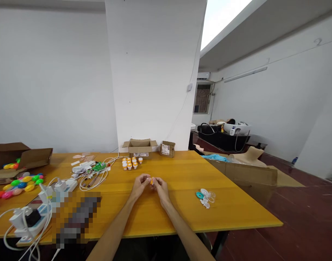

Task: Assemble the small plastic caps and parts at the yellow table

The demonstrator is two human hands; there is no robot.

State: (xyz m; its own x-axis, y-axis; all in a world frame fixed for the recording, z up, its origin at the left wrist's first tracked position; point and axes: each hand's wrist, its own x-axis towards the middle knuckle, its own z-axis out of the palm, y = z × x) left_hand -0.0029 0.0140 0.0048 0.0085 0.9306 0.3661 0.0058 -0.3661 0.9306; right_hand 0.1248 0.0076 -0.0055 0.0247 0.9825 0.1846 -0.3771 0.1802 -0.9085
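Above the middle of the wooden table [179, 214], my left hand [140, 185] and my right hand [161, 188] meet at the fingertips. Between them is a small orange-and-white piece [151, 181], mostly hidden by my fingers, and both hands are closed on it. Beyond my hands, a cluster of small white containers with orange parts [129, 163] stands on the table. To the right of my right hand lie loose white plastic parts [205, 200], round and wheel-like, with a teal disc [200, 195] and a clear piece [211, 197] beside them.
An open cardboard box [140, 148] and a smaller carton [167, 149] stand at the back. Left are power strips [32, 228], tangled cables [96, 185], colourful plastic eggs [26, 183] and another box [37, 156]. A large carton [242, 177] sits off the right edge.
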